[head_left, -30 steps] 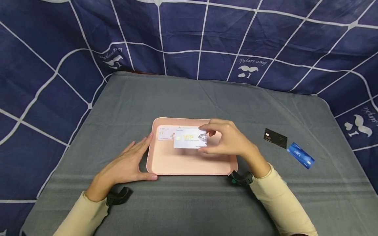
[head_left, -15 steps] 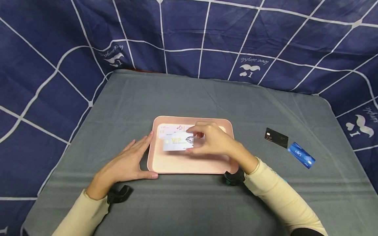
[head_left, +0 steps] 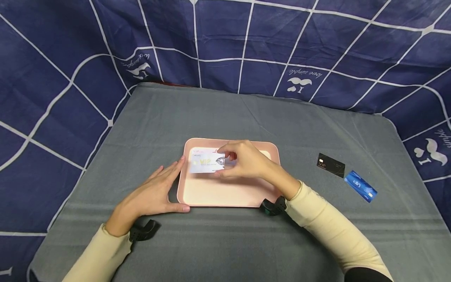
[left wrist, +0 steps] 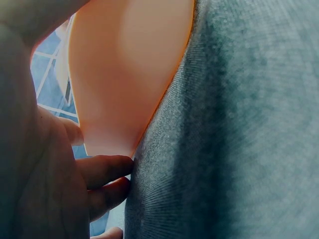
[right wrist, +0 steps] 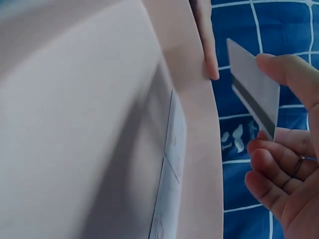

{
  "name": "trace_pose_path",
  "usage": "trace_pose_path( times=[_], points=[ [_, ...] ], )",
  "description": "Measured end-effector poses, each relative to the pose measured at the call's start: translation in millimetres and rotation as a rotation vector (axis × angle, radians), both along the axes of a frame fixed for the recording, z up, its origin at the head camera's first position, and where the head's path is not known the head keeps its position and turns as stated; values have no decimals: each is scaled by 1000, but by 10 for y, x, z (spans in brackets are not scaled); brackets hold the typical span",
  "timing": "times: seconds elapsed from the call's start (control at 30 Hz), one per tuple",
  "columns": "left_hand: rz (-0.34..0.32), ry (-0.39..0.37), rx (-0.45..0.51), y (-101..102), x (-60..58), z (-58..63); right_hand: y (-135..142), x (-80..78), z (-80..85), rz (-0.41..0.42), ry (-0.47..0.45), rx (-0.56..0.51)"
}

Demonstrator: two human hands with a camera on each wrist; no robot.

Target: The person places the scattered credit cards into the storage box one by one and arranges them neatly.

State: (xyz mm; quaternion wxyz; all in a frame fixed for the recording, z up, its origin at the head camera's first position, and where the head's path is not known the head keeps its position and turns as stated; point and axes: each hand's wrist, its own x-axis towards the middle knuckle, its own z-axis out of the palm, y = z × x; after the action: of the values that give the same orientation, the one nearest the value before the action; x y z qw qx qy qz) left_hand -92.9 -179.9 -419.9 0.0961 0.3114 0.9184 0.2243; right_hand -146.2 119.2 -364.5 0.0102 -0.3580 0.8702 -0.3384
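Note:
A white VIP card with a diamond picture (head_left: pixel 206 162) is pinched at its right end between the thumb and fingers of my right hand (head_left: pixel 243 160). It is held above the left part of a shallow pink tray (head_left: pixel 229 197); in the right wrist view its back shows a dark stripe (right wrist: pixel 254 102). Two pale cards lie end to end along the tray's far side, a nearer one (right wrist: pixel 164 209) and a farther one (right wrist: pixel 175 129), mostly hidden in the head view. My left hand (head_left: pixel 153 194), fingers extended and thumb spread, touches the tray's left side.
To the right of the tray, a black VIP card (head_left: pixel 331 165) and a blue VIP card (head_left: pixel 361 186) lie close together on the grey cloth (head_left: pixel 282 121). A navy curtain with white lines (head_left: pixel 222 35) hangs behind the table.
My right hand has carried the white VIP card leftward across the tray, lastly also a little toward the far side. My left hand stays against the tray.

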Motion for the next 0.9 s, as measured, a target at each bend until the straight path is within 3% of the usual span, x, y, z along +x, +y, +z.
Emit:
trace_pose_path(
  times=[0.17, 0.37, 0.63, 0.9],
  points=[
    [-1, 4, 0, 3, -3, 3, -23, -55, -29, -10, 4, 1],
    [-3, 0, 2, 0, -14, 5, -25, -110, -99, 46, -10, 18],
    [1, -8, 5, 1, -19, 5, -45, -159, -161, 47, -63, 127],
    [7, -12, 7, 2, -12, -4, -92, -165, -212, 104, -123, 169]
  ],
)
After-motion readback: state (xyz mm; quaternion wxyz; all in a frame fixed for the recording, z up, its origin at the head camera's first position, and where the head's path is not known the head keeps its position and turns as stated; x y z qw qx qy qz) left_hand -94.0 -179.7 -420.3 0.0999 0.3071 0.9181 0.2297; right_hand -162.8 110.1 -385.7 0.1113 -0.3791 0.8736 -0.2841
